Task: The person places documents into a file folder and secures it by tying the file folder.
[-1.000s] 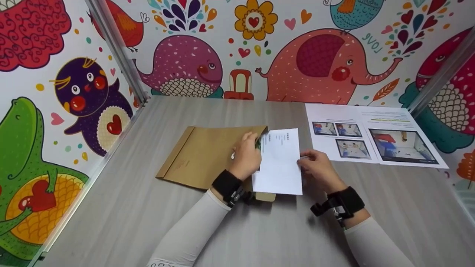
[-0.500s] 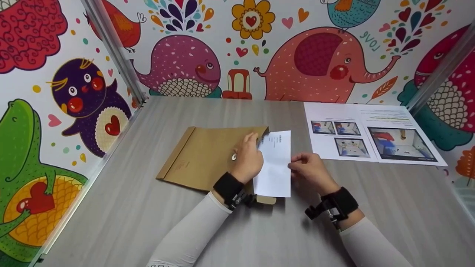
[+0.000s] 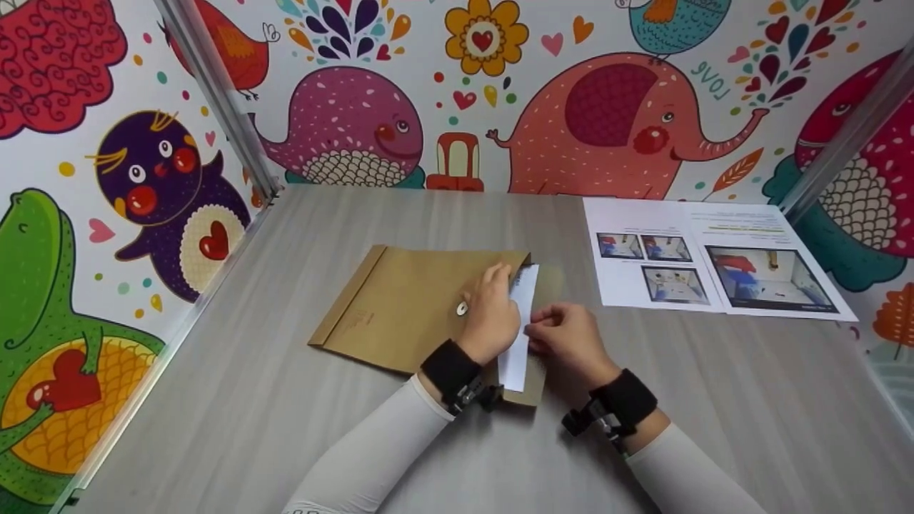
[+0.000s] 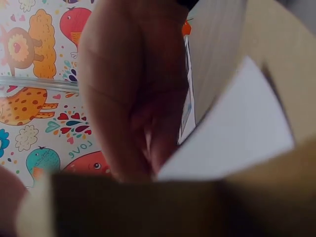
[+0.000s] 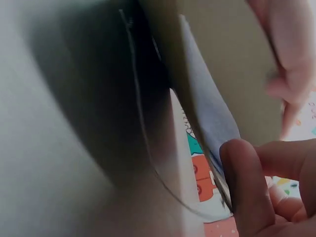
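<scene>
From the brown envelope [image 3: 410, 300] juts paper [image 3: 515, 357]—smooth, white.

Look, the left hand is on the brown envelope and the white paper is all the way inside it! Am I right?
Not quite: the white paper isn't all the way inside. The head view shows a strip of it sticking out of the brown envelope. The left hand is on the envelope, just as you said.
</scene>
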Demonstrator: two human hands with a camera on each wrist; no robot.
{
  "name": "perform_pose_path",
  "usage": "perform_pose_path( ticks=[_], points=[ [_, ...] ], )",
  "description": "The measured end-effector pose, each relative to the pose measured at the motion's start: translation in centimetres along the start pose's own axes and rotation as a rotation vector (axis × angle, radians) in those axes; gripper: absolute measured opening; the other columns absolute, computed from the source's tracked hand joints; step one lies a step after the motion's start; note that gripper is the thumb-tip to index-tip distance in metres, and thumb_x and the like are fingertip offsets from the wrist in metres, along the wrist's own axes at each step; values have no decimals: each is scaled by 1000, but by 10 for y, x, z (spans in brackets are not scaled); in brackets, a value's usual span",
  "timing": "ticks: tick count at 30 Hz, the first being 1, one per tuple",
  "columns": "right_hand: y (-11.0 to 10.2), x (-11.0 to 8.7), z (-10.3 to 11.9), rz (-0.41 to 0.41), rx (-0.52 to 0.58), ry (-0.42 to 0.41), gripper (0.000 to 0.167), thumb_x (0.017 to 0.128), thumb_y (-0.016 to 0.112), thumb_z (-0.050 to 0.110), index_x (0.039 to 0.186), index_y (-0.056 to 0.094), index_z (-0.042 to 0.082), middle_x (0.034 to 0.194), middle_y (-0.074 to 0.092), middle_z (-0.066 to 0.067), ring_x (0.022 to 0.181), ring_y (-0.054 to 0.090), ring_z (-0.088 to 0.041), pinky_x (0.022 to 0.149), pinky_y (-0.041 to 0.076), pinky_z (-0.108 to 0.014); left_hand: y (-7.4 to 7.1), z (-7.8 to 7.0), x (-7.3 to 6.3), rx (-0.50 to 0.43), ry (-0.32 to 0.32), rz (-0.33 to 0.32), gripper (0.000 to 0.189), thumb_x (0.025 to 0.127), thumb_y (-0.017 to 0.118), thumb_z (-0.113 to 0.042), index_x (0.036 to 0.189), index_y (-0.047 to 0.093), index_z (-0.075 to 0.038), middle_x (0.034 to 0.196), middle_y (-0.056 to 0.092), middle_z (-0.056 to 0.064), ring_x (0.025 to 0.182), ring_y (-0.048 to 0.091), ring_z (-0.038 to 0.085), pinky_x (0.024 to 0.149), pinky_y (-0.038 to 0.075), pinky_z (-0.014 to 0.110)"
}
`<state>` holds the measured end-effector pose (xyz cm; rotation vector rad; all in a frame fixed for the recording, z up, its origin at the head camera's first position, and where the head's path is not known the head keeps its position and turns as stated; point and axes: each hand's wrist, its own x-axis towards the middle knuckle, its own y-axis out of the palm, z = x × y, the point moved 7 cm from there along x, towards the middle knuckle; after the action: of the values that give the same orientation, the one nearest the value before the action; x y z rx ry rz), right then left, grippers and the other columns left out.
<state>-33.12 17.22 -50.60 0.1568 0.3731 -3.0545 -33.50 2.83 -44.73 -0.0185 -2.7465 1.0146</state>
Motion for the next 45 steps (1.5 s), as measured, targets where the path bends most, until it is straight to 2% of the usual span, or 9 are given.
perform_pose_path(
  ticks=[6,13,17,27,33,37,40,42,45],
  points=[
    [14,-1,1,-26,-112,-96,10,86,72,-4,95,75,-8,78,76,-10,64,69,-10,59,58,-22,2,-7,-4,12,33,6,53,97,53,6,150,53,5,159,50,23,151,46,39,118,23,80],
    [20,0,5,61,-185,-193,25,90,73,-1,114,77,-7,92,79,-13,77,69,-11,64,55,-21,4,-4,-3,10,30,33,55,97,50,7,151,52,4,160,50,22,151,45,39,118,22,81],
    [20,3,4,107,-175,-179,32,92,71,-1,122,73,-8,101,80,-17,82,73,-14,65,57,-23,3,9,6,27,7,47,52,99,50,5,152,52,2,161,49,21,152,45,38,119,23,79],
    [-9,12,-2,27,-213,-116,28,92,67,-2,118,73,-10,95,77,-16,72,67,-11,63,55,-21,-12,60,38,56,-47,9,49,97,59,5,146,59,1,154,56,22,145,51,40,118,31,69],
    [-24,19,-15,18,-166,-43,31,93,66,1,122,70,-10,96,73,-12,70,66,-11,61,56,-23,-15,78,44,115,-94,36,58,93,72,-10,148,57,-2,148,60,21,139,54,41,116,33,64],
    [-39,24,-17,-37,-209,-30,34,94,67,5,125,70,-7,104,73,-14,75,65,-10,64,56,-20,-19,76,45,103,-87,32,60,95,75,-19,149,56,0,148,59,24,140,54,42,119,37,59],
    [-48,27,-17,-23,-218,-5,39,97,68,9,132,67,-6,120,70,-20,89,67,-15,71,57,-21,-23,69,45,80,-75,38,60,98,73,-21,150,54,2,150,57,25,142,53,42,120,41,53],
    [-53,29,-16,2,-219,10,43,98,68,12,138,63,-6,131,66,-24,104,67,-22,80,57,-24,-27,63,45,73,-58,37,60,99,72,-22,150,53,2,150,56,25,142,53,41,120,43,51],
    [-62,31,-15,19,-268,2,48,100,68,15,143,60,-5,142,61,-28,125,63,-36,97,56,-36,-29,54,45,102,-18,34,61,100,70,-26,150,52,4,151,56,25,143,51,41,122,40,52]
  ],
)
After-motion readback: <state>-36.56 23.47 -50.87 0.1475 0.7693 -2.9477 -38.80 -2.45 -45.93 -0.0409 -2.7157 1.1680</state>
